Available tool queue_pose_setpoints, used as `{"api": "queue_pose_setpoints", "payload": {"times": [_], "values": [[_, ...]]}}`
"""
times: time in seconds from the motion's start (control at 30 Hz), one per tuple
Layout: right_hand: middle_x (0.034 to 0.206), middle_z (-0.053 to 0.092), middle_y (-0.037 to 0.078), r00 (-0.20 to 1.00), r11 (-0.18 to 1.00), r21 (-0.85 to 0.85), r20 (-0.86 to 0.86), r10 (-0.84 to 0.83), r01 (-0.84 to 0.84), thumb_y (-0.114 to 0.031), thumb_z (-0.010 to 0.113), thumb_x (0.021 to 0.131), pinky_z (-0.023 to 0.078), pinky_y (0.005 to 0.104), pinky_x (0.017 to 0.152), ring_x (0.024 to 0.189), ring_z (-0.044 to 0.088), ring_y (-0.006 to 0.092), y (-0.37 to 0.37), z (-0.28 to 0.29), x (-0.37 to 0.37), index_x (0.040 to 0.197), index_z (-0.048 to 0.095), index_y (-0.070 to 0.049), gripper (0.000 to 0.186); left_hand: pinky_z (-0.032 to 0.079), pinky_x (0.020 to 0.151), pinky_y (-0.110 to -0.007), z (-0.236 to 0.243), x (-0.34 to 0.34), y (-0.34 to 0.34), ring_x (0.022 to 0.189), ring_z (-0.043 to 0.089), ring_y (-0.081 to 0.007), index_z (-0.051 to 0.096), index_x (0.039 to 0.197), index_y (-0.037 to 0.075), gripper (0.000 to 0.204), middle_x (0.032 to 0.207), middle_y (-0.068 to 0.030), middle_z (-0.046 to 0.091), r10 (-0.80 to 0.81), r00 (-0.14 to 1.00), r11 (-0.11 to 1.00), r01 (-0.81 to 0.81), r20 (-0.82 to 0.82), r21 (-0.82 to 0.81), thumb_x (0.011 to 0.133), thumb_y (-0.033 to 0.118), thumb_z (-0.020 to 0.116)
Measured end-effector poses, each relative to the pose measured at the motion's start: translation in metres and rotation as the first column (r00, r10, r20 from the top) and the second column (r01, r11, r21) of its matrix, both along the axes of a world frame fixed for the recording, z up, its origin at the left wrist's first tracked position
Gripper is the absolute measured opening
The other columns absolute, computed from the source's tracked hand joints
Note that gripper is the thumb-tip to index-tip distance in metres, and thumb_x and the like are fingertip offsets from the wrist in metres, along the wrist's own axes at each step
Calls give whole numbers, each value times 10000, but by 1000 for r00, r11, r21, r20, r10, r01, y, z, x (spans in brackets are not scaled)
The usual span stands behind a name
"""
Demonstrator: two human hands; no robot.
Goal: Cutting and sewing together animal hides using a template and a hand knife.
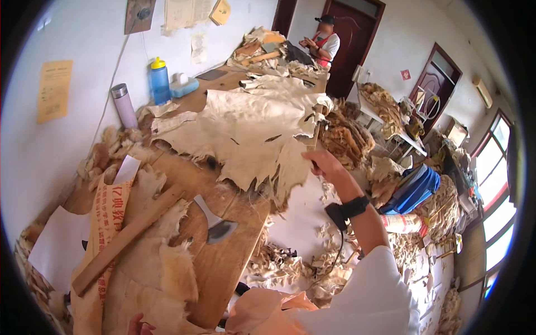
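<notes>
We had the pale hide (251, 120) spread flesh side up across the middle of the counter (223, 273), its ragged near corner hanging past the right edge. Our right hand (327, 166) was closed at that overhanging side, fingers curled in, with the hide's margin pinched in it. Of our left hand (140, 325) we saw only bent fingers, low by the counter's near end; we could not tell how far it was open or whether it held anything.

Between us and the hide, a flared metal blade (216, 223) lay on bare wood near the right edge. Toward the near left corner, a wooden stick (127, 241) rested aslant over a furry pelt (159, 265) and a printed paper strip (110, 215). Along the wall-side edge stood a lilac flask (125, 107) and a blue bottle (160, 85).
</notes>
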State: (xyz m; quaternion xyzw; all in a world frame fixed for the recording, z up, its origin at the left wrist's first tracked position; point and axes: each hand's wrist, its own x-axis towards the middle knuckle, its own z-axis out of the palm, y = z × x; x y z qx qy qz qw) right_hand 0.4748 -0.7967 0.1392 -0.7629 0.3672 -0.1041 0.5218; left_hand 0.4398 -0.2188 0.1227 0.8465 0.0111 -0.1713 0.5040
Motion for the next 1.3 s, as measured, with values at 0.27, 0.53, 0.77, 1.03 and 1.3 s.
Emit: {"api": "queue_pose_setpoints", "payload": {"times": [0.27, 0.53, 0.77, 1.03, 1.3], "values": [[558, 516, -3, 905, 904, 368, 423, 44, -216, -240, 594, 853, 373, 225, 383, 390, 439, 110, -17, 16, 110, 750, 561, -83, 191, 392, 758, -297, -3, 4, -10, 872, 495, -175, 497, 1214, 32, 362, 979, -69, 551, 56, 998, 998, -57, -37, -18, 912, 231, 484], [946, 599, 42, 842, 965, 143, 528, 112, -218, -360, 579, 841, 365, 371, 801, 902, 519, 170, -46, 47, 179, 1040, 570, -107, 322, 390, 762, -311, -3, -5, -19, 862, 485, -162, 491, 1239, 54, 392, 968, -64, 547, 184, 983, 983, -183, -21, 25, 912, 271, 486], [1057, 614, 89, 857, 968, 46, 455, -241, 248, -289, 576, 797, 407, 354, 889, 1057, 526, 204, -108, 2, 209, 1068, 610, -78, 345, 370, 582, -189, -31, -12, -11, 647, 456, -62, 483, 1214, 29, 348, 782, 0, 522, 332, 943, 943, -332, -9, -27, 891, 159, 483], [833, 656, 119, 770, 483, -773, -11, 638, -412, -238, 630, 746, 501, 345, 715, 800, 634, 280, -2, -74, 167, 904, 685, -113, 209, 361, 605, -200, -18, -5, -31, 702, 448, -65, 494, 1197, 13, 336, 804, -16, 519, 251, 968, 967, -252, 28, 26, 897, 161, 478], [778, 626, 146, 777, 133, -837, -418, 472, -531, -173, 591, 770, 519, 407, 656, 760, 634, 333, 27, -102, 170, 815, 672, -71, 138, 369, 626, -209, -13, -8, -46, 728, 462, -77, 506, 1171, -6, 320, 819, -25, 533, 251, 968, 968, -251, 10, 10, 898, 160, 481]]}}
